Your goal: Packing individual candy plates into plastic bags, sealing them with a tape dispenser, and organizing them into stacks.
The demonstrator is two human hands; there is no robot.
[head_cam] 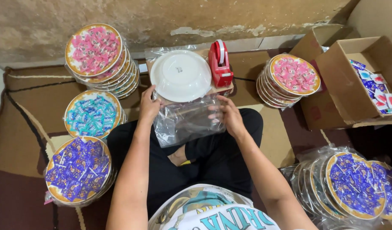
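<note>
Your left hand [148, 106] and right hand [228, 116] each pinch an edge of the clear plastic bag [187, 121] over your lap, just near of the upturned white plate [180, 76] and red tape dispenser [220, 64].

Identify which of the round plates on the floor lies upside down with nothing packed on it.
The plain white plate beside the red tape dispenser, just beyond both hands. It shows its bare underside; every other plate is wrapped and covered in pink, teal or purple sachets.
</note>
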